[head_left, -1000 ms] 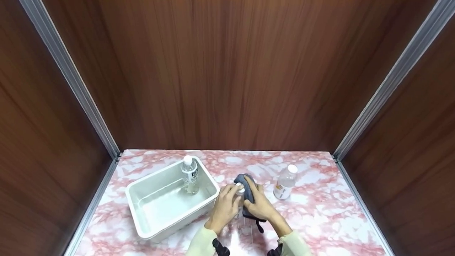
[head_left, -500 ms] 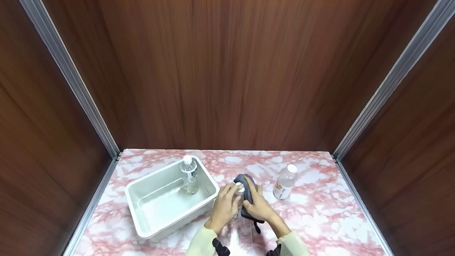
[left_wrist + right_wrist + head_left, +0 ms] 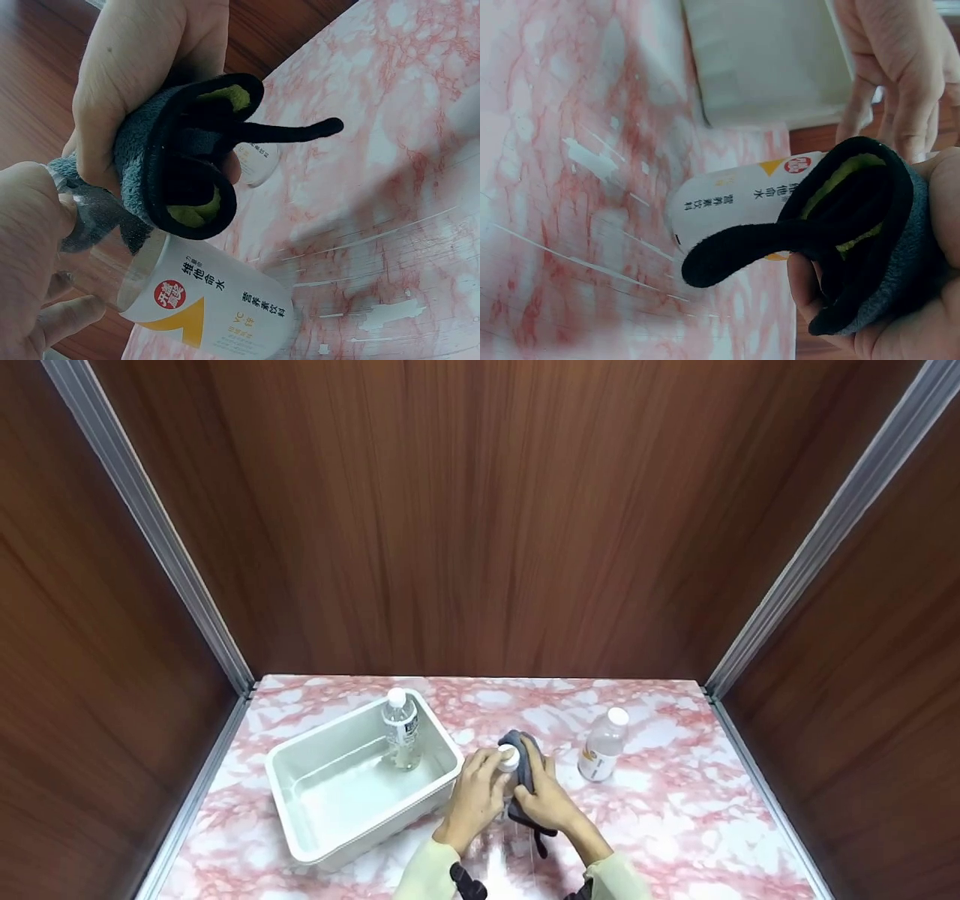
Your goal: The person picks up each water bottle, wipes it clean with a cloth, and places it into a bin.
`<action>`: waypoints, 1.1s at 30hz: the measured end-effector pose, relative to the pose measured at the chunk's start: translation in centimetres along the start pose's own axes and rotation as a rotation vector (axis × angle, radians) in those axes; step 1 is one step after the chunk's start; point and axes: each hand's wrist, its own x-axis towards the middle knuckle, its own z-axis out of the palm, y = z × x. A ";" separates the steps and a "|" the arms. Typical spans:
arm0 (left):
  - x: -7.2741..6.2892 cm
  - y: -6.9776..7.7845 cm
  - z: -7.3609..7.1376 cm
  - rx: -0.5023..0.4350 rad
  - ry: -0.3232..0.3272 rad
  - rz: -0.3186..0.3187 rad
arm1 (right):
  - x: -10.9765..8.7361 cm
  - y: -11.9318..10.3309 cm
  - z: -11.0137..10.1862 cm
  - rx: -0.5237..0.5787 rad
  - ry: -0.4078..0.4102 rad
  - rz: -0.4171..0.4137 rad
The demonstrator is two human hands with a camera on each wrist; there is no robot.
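Observation:
A clear plastic bottle with a white label (image 3: 214,300) stands between the two hands, its white cap (image 3: 509,757) uppermost in the head view. My left hand (image 3: 472,796) holds this bottle near its top, fingers around the cap and neck. In my right hand (image 3: 551,797) is a folded grey cloth (image 3: 907,247) with black edging, a green inner side and a black loop strap (image 3: 735,251). The right hand grips it and presses it against the bottle's upper right side. Hand and cloth hide part of the bottle's body.
To the left, a white plastic bin (image 3: 352,802) holds another capped clear bottle (image 3: 403,735), upright in its far right corner. A third bottle (image 3: 600,750) with a white cap stands right of the hands. Wood-grain panels (image 3: 480,510) enclose the pink marbled table (image 3: 675,825).
The right hand and cloth have shifted slightly against the bottle, and the hanging strap has swung a little left. The left hand keeps its hold, nearly still.

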 end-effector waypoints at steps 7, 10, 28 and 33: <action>-0.2 0.0 -0.1 0.002 0.020 -0.005 | -0.1 -0.1 0.3 0.008 -0.009 0.011; -0.2 0.1 0.0 -0.002 0.029 0.003 | -0.2 -0.1 0.3 0.012 -0.007 0.018; -0.2 0.4 0.1 -0.004 0.025 -0.004 | -0.6 0.4 0.7 0.034 -0.002 0.048; -0.3 0.3 0.1 -0.010 0.025 -0.006 | -0.7 0.6 0.9 0.029 -0.008 0.042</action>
